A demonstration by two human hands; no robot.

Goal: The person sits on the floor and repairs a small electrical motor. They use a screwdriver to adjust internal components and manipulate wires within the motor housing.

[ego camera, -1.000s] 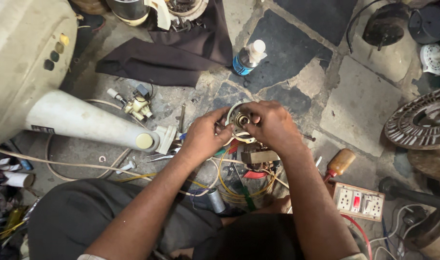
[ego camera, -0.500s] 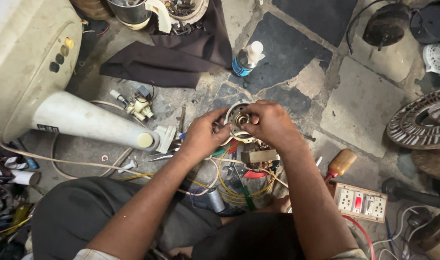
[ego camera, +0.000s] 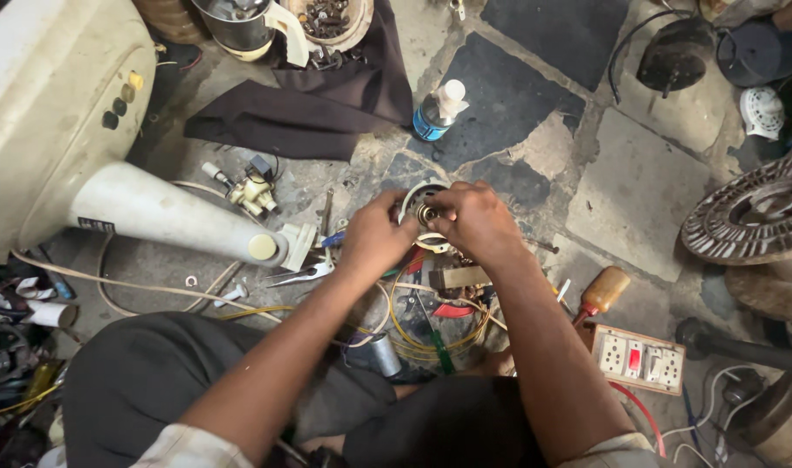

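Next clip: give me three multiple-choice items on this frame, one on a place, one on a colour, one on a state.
1. Where does the blue bottle lie?
A. On the floor beyond the hands
B. On the person's lap
C. Atop the switchboard

2. What colour is the screwdriver handle?
A. Green
B. Orange-brown
C. White

3. How is the round motor part held?
A. Lying untouched
B. By one hand only
C. By both hands

Answers:
1 A, it lies by the dark cloth.
2 B, it is plainly orange-brown.
3 C, left hand and right hand both grip it.
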